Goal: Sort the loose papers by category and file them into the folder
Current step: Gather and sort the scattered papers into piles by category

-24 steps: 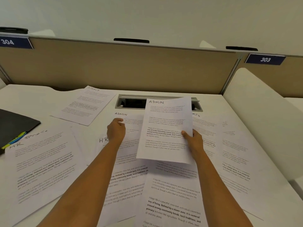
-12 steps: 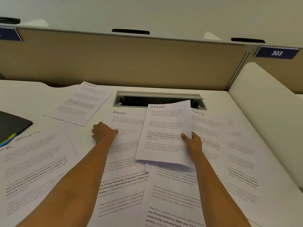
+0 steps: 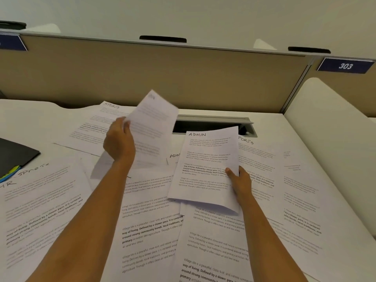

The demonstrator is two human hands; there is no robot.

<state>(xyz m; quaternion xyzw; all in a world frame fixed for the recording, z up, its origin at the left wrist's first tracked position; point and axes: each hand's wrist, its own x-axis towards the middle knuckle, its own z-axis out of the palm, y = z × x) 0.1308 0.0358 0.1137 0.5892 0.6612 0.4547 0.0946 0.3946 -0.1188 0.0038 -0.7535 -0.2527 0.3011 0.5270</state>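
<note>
White laminate desk (image 3: 30, 119), backed by a beige fabric partition (image 3: 142, 74).
Loose white printed papers (image 3: 154, 231): spread overlapping across the desk, partly covered by both forearms.
Black folder with coloured tabs (image 3: 14, 155): flat at the desk's left edge, beside the papers.
Grey cable slot (image 3: 213, 123): its left end is hidden by a raised sheet.
White sheet headed ADMIN (image 3: 205, 169): held above the spread, right hand (image 3: 240, 180) pinching its right edge, thumb on top, fingers hidden behind.
Blurred white sheet (image 3: 152, 129): lifted, tilted, left hand (image 3: 119, 141) fingers curled round its left edge.
Blue plate reading 303 (image 3: 345, 66): on the partition, far right.
</note>
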